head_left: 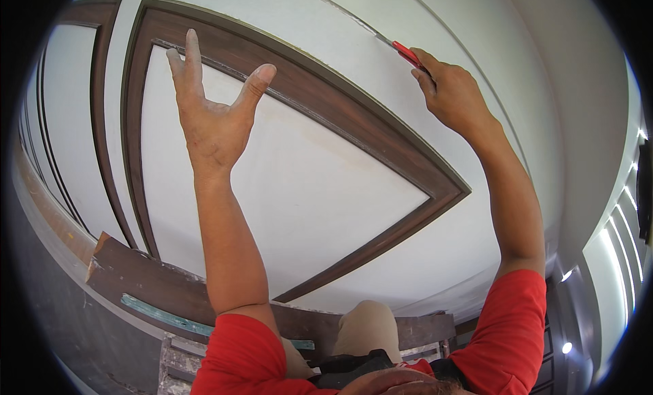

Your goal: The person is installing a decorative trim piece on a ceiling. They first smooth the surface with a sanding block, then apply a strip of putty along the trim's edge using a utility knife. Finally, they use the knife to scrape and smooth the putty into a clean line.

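Note:
My right hand (452, 96) is raised high and wrapped round a red-handled utility knife (407, 54). Its thin blade meets a narrow, rough-edged groove (343, 13) in the white surface (286, 18). My left hand (215, 126) is open, thumb and fingers spread, with pale dust on the fingertips. It holds nothing and appears before the brown wood frame (340, 126) that borders a white panel (306, 184). Whether the left hand touches the frame or panel, I cannot tell.
Below me lies a worn brown plank (149, 279) with a teal strip (166, 315) along it. Another brown-framed panel (68, 75) is at the left. Bright light strips (615, 252) show at the far right, and a small lamp (566, 347) glows at lower right.

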A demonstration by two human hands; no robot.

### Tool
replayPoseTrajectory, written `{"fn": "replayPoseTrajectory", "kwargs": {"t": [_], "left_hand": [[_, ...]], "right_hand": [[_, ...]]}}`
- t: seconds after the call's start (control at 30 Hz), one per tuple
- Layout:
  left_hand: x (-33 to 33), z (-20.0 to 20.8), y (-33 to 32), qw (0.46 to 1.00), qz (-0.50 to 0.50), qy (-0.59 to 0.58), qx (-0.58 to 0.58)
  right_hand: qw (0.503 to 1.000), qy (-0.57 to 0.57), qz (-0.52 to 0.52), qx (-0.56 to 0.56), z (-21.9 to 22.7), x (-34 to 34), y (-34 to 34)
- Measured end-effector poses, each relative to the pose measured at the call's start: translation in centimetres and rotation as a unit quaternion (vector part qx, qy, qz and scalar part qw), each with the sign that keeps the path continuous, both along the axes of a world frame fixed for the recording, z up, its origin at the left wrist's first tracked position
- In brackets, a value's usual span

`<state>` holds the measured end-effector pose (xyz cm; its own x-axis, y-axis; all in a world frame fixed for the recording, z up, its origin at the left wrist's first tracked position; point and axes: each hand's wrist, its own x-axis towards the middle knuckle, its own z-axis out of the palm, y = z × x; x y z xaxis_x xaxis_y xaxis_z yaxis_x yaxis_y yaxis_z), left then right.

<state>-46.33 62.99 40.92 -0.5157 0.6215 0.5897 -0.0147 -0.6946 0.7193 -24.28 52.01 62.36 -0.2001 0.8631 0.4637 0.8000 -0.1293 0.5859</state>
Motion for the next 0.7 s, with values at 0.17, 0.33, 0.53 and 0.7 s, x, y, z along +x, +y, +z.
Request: {"fn": "replayPoseTrajectory", "kwargs": {"t": [0.17, 0.33, 0.53, 0.7], "left_hand": [[0.42, -0.10, 0.18, 1.000, 0.006, -0.003, 0.006], [0.49, 0.00, 0.04, 1.000, 0.001, -0.001, 0.004], [0.26, 0.15, 0.02, 1.000, 0.004, -0.005, 0.025], [0.34, 0.27, -0.45, 1.000, -0.010, 0.005, 0.007]], "right_hand": [[1.000, -0.005, 0.013, 0.014, -0.14, 0.32, -0.17], [1.000, 0.001, 0.006, 0.014, 0.02, 0.07, -0.15], [1.000, 0.014, 0.014, 0.009, -0.18, 0.39, 0.00], [1.000, 0.010, 0.000, 0.010, -0.20, 0.91, 0.13]]}}
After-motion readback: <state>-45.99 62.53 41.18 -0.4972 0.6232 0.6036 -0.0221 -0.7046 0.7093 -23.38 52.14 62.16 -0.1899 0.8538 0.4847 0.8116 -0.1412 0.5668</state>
